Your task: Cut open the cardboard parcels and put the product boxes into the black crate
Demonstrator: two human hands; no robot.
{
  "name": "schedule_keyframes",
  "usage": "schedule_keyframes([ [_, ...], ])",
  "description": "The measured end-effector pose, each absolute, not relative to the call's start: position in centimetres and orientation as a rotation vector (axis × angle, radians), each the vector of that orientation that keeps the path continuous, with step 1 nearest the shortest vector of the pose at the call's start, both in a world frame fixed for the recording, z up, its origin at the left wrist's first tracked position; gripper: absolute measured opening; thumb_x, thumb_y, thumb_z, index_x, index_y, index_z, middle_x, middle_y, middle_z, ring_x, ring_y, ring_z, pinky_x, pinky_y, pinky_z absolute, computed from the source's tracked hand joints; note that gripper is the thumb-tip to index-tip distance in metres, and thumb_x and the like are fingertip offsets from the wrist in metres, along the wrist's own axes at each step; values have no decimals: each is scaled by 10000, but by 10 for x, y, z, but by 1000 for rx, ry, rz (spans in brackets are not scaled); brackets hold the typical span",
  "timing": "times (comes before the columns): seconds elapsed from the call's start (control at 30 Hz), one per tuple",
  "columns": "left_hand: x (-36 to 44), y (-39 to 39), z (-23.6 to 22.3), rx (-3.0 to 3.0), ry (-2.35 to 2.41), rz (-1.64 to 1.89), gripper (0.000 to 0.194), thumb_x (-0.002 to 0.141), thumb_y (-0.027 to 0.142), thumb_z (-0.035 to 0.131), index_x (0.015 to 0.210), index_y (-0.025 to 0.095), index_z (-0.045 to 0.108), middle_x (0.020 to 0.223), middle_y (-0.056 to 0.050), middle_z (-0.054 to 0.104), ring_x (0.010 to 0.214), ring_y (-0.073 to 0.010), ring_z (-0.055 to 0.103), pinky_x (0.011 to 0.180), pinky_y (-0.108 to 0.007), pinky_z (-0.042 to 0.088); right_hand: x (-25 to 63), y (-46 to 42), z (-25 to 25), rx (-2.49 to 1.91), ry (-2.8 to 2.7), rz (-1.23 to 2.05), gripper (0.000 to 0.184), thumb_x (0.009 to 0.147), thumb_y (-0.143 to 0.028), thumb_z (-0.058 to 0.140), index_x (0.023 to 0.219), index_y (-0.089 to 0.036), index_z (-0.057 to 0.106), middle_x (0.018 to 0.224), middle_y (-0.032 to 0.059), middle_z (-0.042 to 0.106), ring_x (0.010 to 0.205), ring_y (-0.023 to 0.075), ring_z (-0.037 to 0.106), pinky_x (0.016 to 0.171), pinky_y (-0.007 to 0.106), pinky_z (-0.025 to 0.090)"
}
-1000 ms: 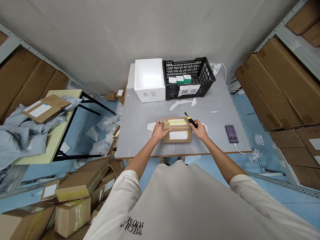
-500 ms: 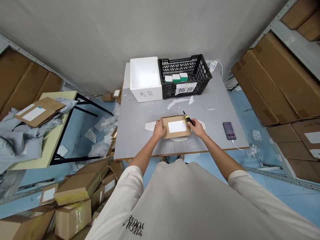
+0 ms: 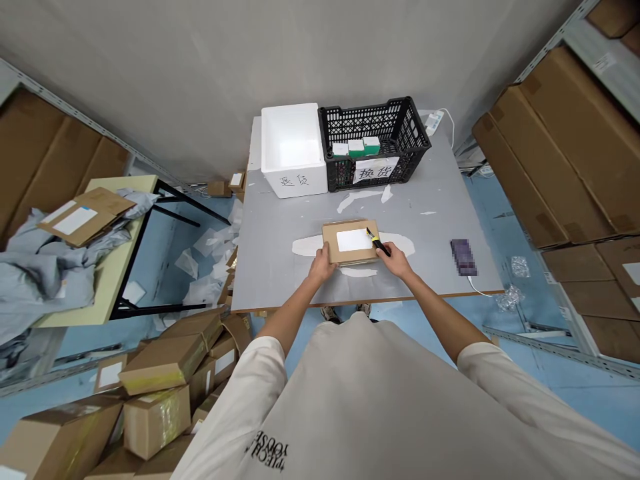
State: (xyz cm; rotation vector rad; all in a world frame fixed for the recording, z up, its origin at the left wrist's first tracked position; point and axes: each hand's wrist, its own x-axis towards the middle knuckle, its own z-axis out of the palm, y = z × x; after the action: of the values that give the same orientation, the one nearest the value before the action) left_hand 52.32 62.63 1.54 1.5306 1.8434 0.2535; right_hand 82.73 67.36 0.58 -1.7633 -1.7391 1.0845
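A small cardboard box [image 3: 345,255] with a white label [image 3: 353,240] on its top is near the front of the grey table. My left hand [image 3: 321,265] grips its front left corner, thumb along the side. In my right hand [image 3: 397,261] is a yellow-and-black utility knife [image 3: 379,243], its tip pointing up and left over the right end of the label. The right hand is at the box's front right edge; whether its fingers also touch the box, I cannot tell. The box's underside is hidden.
Behind the box stand a white foam bin [image 3: 294,181] and a black crate [image 3: 417,155] holding small green-and-white boxes [image 3: 356,148]. A phone [image 3: 464,257] with a cable lies at the right. Cartons [image 3: 157,363] are piled at lower left, beside a side table [image 3: 107,267] with parcels.
My left hand has slid from the box's left top edge to its front left corner. The box has moved slightly away from me, and the knife now overlaps the label. The view has shifted slightly.
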Motion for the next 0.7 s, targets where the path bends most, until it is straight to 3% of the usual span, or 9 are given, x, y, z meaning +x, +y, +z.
schedule_keyframes([
  [0.17, 511, 626, 30, 1596, 1834, 331, 799, 901, 404, 641, 1580, 248, 250, 1514, -176, 449, 1310, -348, 577, 1036, -454, 514, 827, 676, 23, -1731, -1708, 1040, 473, 898, -618, 586, 1203, -263, 650, 1171, 91, 752, 1100, 314, 681, 969, 470, 521],
  [0.37, 504, 638, 50, 1717, 1845, 330, 499, 984, 488, 531, 1424, 265, 454, 1489, -134, 475, 1273, -335, 605, 1020, -456, 518, 823, 689, 42, -1739, -1664, 969, 488, 905, -631, 568, 1192, -246, 657, 1109, 92, 758, 1046, 305, 687, 932, 443, 526],
  [0.57, 515, 646, 49, 1660, 1941, 563, 445, 1004, 372, 483, 1423, 236, 421, 1462, -147, 464, 1242, -295, 602, 986, -454, 542, 817, 699, 47, -1673, -1629, 986, 504, 916, -638, 553, 1213, -239, 636, 1193, 104, 744, 1080, 299, 685, 944, 435, 528],
  [0.7, 528, 639, 49, 1814, 1936, 621, 451, 963, 248, 500, 1409, 205, 448, 1575, -166, 336, 1417, -321, 445, 1107, -487, 463, 816, 700, 42, -1611, -1661, 1039, 480, 924, -612, 562, 1228, -246, 622, 1235, 98, 729, 1132, 292, 676, 979, 441, 521],
])
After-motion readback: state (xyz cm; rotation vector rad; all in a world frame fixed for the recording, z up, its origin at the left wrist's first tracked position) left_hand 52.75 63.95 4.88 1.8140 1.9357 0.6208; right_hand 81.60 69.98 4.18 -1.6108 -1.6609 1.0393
